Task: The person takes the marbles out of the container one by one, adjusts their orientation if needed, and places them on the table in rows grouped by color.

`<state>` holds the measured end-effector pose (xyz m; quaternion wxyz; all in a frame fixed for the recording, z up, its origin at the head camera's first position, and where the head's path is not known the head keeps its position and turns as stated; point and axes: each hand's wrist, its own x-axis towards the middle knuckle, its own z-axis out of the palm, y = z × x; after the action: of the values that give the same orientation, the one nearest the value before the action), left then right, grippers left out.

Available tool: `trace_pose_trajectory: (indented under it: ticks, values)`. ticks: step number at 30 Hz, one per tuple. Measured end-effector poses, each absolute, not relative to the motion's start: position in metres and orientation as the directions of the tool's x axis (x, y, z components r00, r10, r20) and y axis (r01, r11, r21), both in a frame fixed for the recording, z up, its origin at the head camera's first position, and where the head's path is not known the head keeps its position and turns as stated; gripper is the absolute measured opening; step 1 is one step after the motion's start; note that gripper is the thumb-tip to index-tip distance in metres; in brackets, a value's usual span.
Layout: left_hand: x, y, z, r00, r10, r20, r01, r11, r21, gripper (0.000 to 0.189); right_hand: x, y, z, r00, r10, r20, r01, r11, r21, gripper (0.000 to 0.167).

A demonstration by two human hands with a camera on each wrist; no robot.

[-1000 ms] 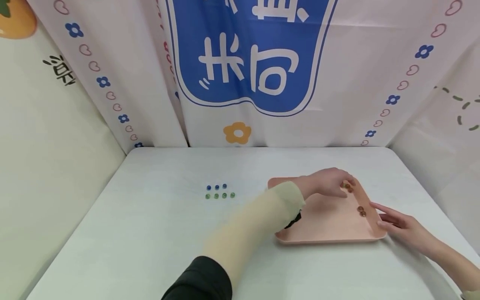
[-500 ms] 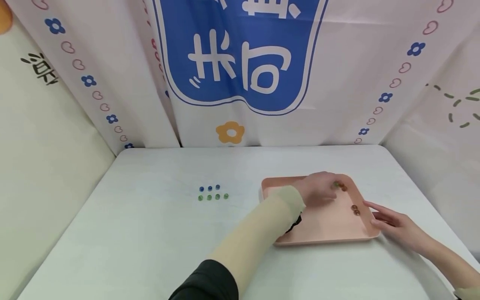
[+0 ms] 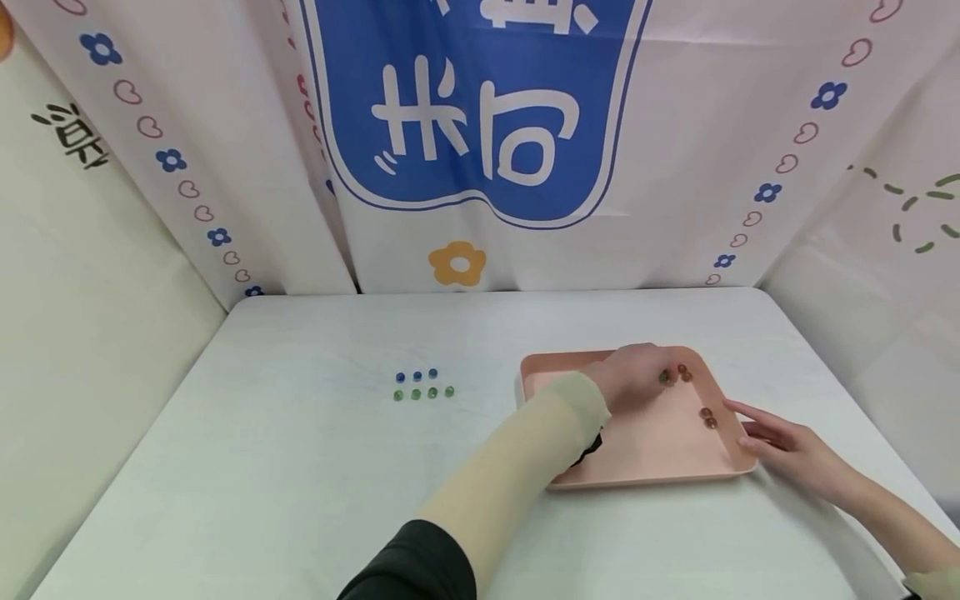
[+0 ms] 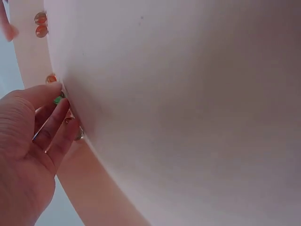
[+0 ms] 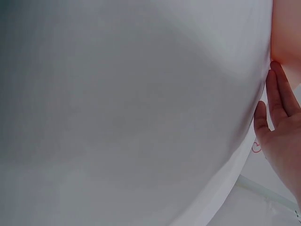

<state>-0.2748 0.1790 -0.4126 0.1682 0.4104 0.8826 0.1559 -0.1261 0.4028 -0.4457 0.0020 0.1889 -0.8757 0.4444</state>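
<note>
The left hand is inside the pink tray, near its far right corner, with thumb and fingertips nearly closed, pinching a green marble. That marble sits between thumb and fingers, beside the tray wall. Two amber marbles lie in that corner, just beyond the fingertips; another amber pair lies farther down the right edge. The right hand touches that edge from outside, fingers extended, grasping no marble. On the bench, three blue marbles and four more green ones stand in rows left of the tray.
</note>
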Motion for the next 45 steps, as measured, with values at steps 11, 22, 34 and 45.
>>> trace_pose_trajectory:
  ticks: [11,22,34,45]
  values:
    - [-0.273,0.167,-0.411,-0.597,0.787,-0.156,0.684,0.601,0.414,0.023,-0.129,0.398,-0.449,-0.924,-0.334,0.185,-0.344,0.520,-0.782,0.055]
    - [-0.278,0.166,-0.396,-0.542,0.823,-0.168,0.720,0.559,0.411,0.018,-0.126,0.401,-0.452,-0.938,-0.304,0.167,-0.320,0.575,-0.753,0.051]
    - [-0.274,0.133,-0.372,-0.423,0.897,-0.129,0.791,0.435,0.431,0.019,-0.124,0.404,-0.453,-0.946,-0.293,0.140,-0.293,0.589,-0.753,0.052]
    - [-0.270,0.078,-0.359,-0.413,0.908,-0.067,0.787,0.393,0.475,0.019,-0.130,0.403,-0.442,-0.938,-0.319,0.135,-0.305,0.577,-0.758,0.053]
